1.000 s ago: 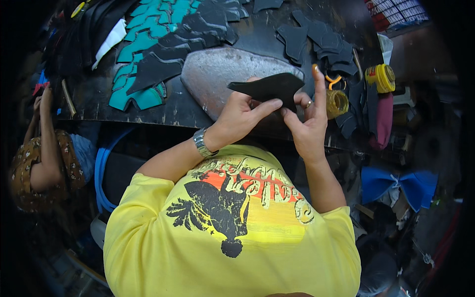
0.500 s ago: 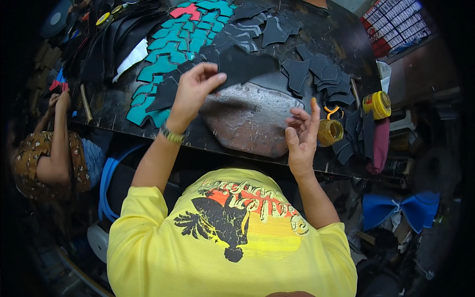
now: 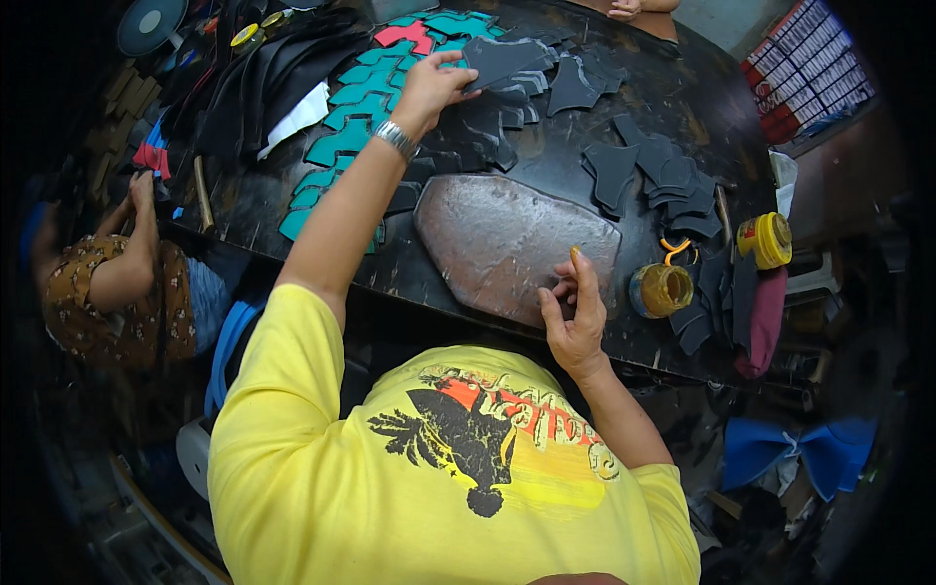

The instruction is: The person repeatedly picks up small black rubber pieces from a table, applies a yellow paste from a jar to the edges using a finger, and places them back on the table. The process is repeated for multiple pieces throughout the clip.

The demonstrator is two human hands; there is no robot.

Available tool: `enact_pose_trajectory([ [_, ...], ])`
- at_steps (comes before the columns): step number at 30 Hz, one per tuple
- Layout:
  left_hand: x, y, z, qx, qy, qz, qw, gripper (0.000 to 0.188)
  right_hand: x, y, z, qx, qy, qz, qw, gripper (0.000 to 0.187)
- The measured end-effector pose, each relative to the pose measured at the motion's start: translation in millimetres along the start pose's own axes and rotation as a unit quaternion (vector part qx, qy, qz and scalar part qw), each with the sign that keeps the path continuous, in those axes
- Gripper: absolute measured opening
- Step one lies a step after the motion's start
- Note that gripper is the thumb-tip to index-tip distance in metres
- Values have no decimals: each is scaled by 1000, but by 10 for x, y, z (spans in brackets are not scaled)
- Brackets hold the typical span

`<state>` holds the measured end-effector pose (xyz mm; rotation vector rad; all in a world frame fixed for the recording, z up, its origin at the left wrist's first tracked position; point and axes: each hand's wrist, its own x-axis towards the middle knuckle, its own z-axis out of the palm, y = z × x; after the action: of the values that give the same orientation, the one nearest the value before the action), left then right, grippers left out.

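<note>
My left hand (image 3: 436, 91) reaches to the far part of the table, its thumb and fingers closed on the near-left end of a dark grey cut piece (image 3: 503, 60). That piece is over a row of similar dark pieces, beside overlapping teal cut pieces (image 3: 367, 105) and a single red one (image 3: 403, 36). My right hand (image 3: 577, 327) is above the near right part of a worn brown slab (image 3: 497, 229). It holds nothing; index finger and thumb are apart, the other fingers are bent. A yellowish smear marks the index fingertip. Right of that hand stands an uncapped glue jar (image 3: 666, 291).
More dark cut pieces (image 3: 673, 175) overlap at the right, near orange-handled scissors (image 3: 673, 252) and a yellow tub (image 3: 765, 241). A wooden handle (image 3: 203, 193) lies at the left edge, where another person (image 3: 127, 283) works. Another person's hand (image 3: 625, 10) shows at the far side.
My left hand has carried the dark piece away from above the slab to the far row. My right hand stays over the slab's near right part. The whole view has shifted a little.
</note>
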<state>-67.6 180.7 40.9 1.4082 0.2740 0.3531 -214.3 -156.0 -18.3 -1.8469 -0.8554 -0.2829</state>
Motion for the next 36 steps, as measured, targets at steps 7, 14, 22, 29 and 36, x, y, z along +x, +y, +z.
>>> enact_pose_trajectory([
  [7, 838, -168, 209, 78, 42, -8, 996, 57, 10, 21, 24, -20, 3, -26, 999, 72],
  [14, 1195, -462, 308, 93, 84, -17, 992, 56, 17, 33, 23, -20, -6, -31, 999, 71],
  [22, 1224, -376, 183, 247, 65, -21, 967, 52, 40, 11, 16, -24, -2, -33, 999, 70],
  [29, 731, 0, 303, 430, 10, 185, 884, 47, 19, 22, 28, -22, 0, -35, 999, 71],
  [36, -285, -253, 1242, 462, -287, 166, 823, 43, -8, 32, 31, -25, 8, -29, 999, 74],
])
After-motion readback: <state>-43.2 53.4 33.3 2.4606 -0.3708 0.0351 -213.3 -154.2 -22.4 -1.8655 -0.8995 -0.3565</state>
